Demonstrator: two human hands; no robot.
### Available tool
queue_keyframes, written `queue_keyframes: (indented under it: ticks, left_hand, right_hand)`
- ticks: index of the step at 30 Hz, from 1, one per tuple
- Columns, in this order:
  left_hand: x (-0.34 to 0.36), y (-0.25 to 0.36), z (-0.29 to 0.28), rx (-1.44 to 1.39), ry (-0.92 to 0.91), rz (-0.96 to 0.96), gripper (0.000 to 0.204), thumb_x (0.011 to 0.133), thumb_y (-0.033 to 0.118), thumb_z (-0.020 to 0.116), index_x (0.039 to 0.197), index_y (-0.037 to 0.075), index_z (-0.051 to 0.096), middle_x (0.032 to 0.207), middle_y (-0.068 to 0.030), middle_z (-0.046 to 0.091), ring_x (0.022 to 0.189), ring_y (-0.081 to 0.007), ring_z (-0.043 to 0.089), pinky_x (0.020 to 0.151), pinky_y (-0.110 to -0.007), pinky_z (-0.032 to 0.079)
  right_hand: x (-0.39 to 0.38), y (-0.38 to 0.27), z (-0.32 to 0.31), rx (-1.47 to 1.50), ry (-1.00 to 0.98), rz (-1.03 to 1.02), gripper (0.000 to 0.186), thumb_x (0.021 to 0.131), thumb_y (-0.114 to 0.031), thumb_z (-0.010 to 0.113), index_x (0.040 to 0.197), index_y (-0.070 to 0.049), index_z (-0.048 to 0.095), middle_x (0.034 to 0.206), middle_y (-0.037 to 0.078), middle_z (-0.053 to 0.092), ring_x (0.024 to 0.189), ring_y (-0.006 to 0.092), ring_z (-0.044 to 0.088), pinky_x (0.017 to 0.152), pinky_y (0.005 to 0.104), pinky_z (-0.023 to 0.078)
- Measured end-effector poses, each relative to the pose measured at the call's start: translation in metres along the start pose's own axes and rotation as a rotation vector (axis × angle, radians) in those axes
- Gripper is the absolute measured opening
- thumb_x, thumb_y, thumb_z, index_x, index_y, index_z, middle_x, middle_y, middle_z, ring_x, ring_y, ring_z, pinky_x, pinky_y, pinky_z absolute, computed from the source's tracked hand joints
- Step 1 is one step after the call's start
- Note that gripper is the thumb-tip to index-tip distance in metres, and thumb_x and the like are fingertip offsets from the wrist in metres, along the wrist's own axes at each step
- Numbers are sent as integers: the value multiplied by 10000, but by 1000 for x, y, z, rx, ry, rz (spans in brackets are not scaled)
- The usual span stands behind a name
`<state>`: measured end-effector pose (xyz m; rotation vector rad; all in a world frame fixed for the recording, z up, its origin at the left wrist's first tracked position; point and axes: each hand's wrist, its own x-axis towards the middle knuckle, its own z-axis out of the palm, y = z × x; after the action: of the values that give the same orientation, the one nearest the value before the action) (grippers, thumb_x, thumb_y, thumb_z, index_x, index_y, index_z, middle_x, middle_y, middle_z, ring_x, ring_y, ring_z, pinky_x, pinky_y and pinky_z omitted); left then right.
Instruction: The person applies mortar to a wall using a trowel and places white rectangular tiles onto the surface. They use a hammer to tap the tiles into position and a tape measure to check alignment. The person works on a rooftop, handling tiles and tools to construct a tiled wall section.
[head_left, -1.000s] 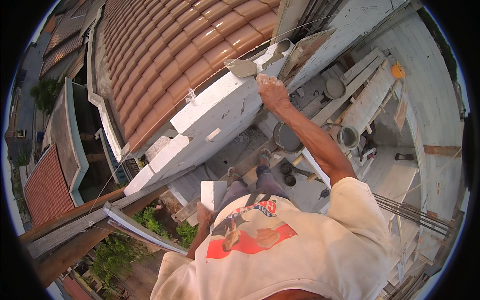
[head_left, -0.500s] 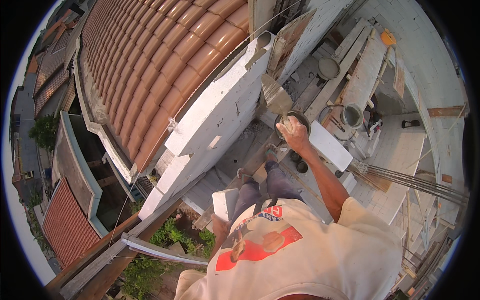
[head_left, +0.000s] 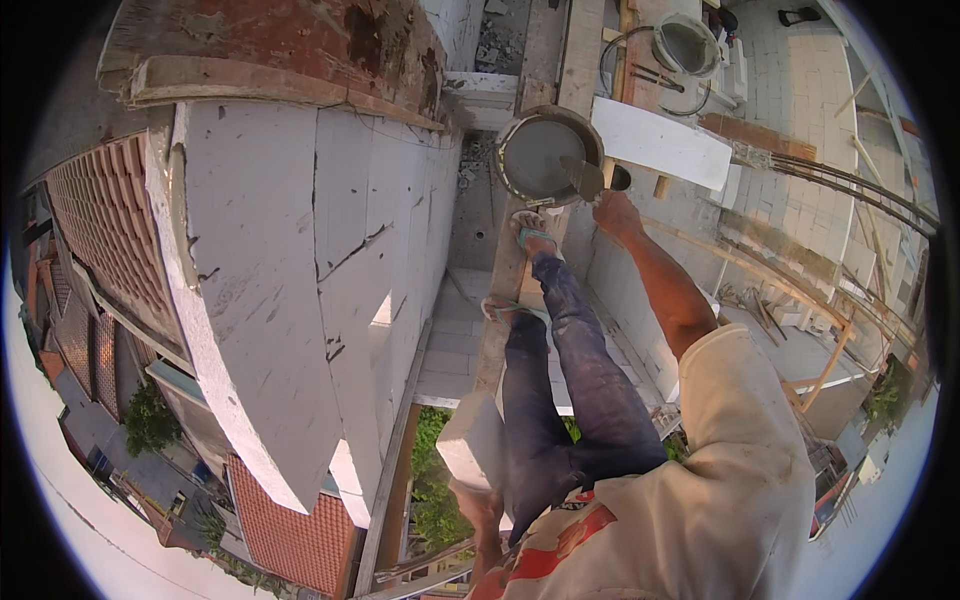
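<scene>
My right hand (head_left: 617, 215) grips a trowel (head_left: 585, 178) whose blade reaches over the inside of a round bucket (head_left: 522, 157) of grey wet mortar; whether it touches the mortar I cannot tell. Low in the view my left hand (head_left: 478, 505) holds a white block (head_left: 470, 440) from underneath, beside my thigh. To my left stands a white block wall (head_left: 255, 270) with dark cracks and mortar smears.
My sandalled feet are on a narrow plank (head_left: 492, 350), with greenery visible far below. Tiled roofs (head_left: 110, 210) lie beyond the wall. On the right are a white board (head_left: 660, 135), a second bucket (head_left: 685, 45), steel bars (head_left: 830, 175) and wooden scaffold pieces (head_left: 815, 375).
The trowel has moved from the top of the wall down to the mortar bucket. My view has swung toward the plank and bucket. The block is still in my left hand.
</scene>
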<state>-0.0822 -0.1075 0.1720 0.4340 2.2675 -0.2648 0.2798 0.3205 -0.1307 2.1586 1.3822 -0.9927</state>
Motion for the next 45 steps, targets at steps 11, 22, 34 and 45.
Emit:
queue_keyframes:
  ticks: [11, 22, 34, 45]
  left_hand:
    - [40, 67, 0, 71, 26, 96, 968, 618, 401, 927, 1307, -31, 402, 1187, -287, 595, 1094, -485, 619, 927, -527, 502]
    - [26, 49, -10, 74, 33, 129, 980, 636, 373, 913, 1364, -19, 388, 1220, -258, 590, 1135, -459, 612, 965, -505, 500]
    - [0, -22, -23, -273, 55, 210, 879, 654, 302, 890, 1334, -1, 422, 1229, -251, 578, 1155, -452, 592, 986, -512, 487]
    - [-21, -72, 39, -522, 148, 127, 679, 776, 370, 697, 1309, 18, 469, 1275, -205, 603, 1172, -393, 616, 985, -458, 493]
  right_hand:
    - [178, -20, 84, -57, -4, -285, 385, 916, -349, 632, 1159, -61, 709, 1058, 200, 743, 1031, 426, 710, 900, 487, 582]
    - [50, 8, -5, 134, -109, -527, 481, 865, -318, 769, 1219, -3, 692, 1124, 251, 719, 1090, 393, 692, 943, 439, 547]
    - [-282, -188, -311, 5, 5, -1240, 411, 879, -255, 710, 1168, 35, 674, 1021, 223, 727, 941, 368, 704, 857, 417, 540]
    - [-337, -340, -315, -558, 983, -1673, 436, 830, -117, 664, 1263, -153, 691, 1101, 14, 659, 1039, 222, 618, 839, 434, 521]
